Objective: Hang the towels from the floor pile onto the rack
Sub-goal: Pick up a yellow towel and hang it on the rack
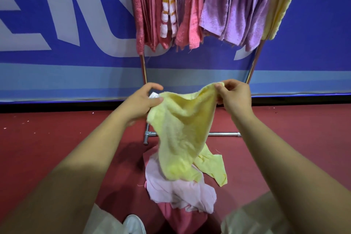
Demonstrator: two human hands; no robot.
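Pinching yellow towel (pixel 180 131) mid-frame with left hand (pixel 143 104) and right hand (pixel 234 98): pull edge taut, then drape over rack (pixel 143 70) up top.

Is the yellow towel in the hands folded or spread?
Partly spread. The yellow towel hangs by its top edge between the left hand and right hand, its lower part loose and crumpled.

From my end the backdrop's a big blue banner (pixel 313 24) with chunky pale grey letters (pixel 62 15), cut off at the edges so I can't read them. Lighter blue band (pixel 76 80) along the bottom, then dark red floor (pixel 47 138) with a few pale specks (pixel 28 121).
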